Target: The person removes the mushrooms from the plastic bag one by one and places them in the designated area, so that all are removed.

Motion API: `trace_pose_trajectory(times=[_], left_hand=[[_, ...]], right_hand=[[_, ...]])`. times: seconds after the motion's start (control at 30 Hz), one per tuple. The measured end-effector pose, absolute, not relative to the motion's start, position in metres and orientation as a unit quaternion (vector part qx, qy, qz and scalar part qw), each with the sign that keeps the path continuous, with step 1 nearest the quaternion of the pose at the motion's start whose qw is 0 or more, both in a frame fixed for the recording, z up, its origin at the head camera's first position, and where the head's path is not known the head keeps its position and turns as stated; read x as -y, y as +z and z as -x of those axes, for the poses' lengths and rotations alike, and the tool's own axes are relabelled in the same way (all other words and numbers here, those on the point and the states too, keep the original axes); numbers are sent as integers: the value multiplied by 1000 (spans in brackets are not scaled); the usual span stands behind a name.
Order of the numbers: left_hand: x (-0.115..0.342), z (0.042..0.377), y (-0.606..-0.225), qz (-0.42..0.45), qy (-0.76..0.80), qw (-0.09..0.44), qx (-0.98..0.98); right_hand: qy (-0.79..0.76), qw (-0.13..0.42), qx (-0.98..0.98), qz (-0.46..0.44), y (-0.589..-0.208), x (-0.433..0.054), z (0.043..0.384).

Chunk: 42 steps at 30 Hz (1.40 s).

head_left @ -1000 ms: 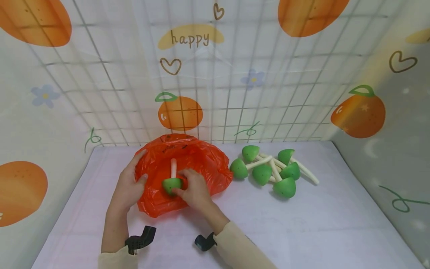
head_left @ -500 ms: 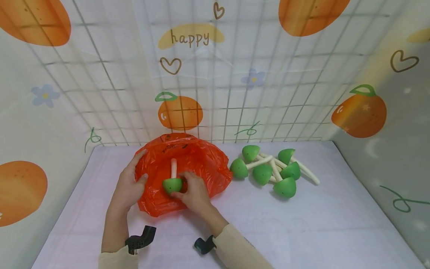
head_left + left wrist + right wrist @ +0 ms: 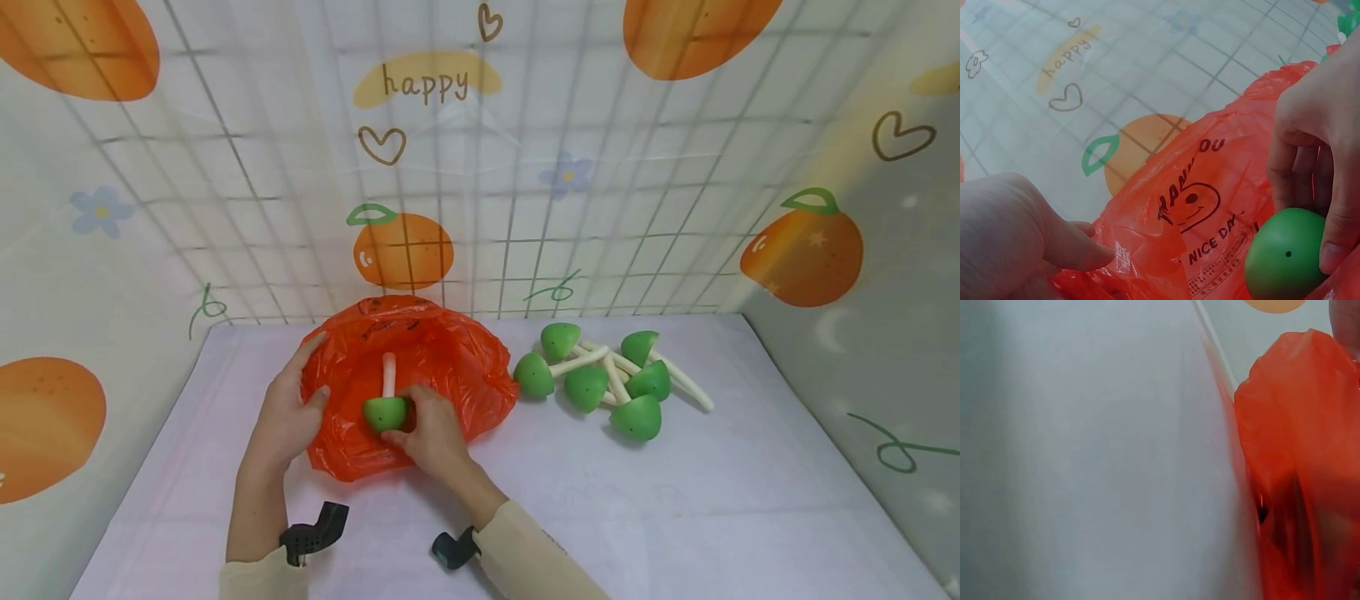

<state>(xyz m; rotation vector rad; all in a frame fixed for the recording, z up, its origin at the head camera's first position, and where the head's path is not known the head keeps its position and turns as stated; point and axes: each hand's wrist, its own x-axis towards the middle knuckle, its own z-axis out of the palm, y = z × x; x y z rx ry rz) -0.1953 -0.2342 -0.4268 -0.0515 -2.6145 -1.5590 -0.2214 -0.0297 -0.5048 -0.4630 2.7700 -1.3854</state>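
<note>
A red plastic bag lies on its side with its mouth spread wide. My left hand holds the left rim, thumb at the mouth and the other fingers along the outside. At the mouth, my right hand pinches the green cap of a toy mushroom, its pale stem pointing into the bag. In the left wrist view, the thumb of the right hand presses on the rounded green cap. The right wrist view shows the bag's side but hardly any of the hand.
To the right of the bag lies a loose pile of several green-capped toy mushrooms with white stems crossing. A white cloth covers the table. Behind it rises a grid wall under a printed sheet, with side sheets left and right.
Almost nothing differs. Both hands stay at the bag's mouth, and the right hand keeps its pinch on the green cap with only a very slight shift.
</note>
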Motion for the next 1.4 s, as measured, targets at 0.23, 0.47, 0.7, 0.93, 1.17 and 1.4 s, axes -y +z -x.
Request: trace_pose_trajectory(times=[0.23, 0.47, 0.7, 0.93, 1.17, 1.4], left_hand=[[233, 195, -427, 15, -511, 48, 858], [233, 195, -425, 8, -509, 40, 860], [234, 194, -424, 9, -510, 41, 859], [234, 193, -423, 8, -513, 41, 857], [233, 192, -422, 10, -511, 45, 858], [232, 192, -421, 4, -510, 43, 859]], right_hand=[[-447, 5, -882, 152, -505, 27, 222], [-439, 6, -885, 154, -503, 25, 221], [-444, -14, -882, 159, -497, 22, 218], [-450, -22, -878, 164, -491, 18, 212], [-467, -32, -867, 172, -482, 7, 205], [-470, -58, -862, 182, -470, -6, 195]])
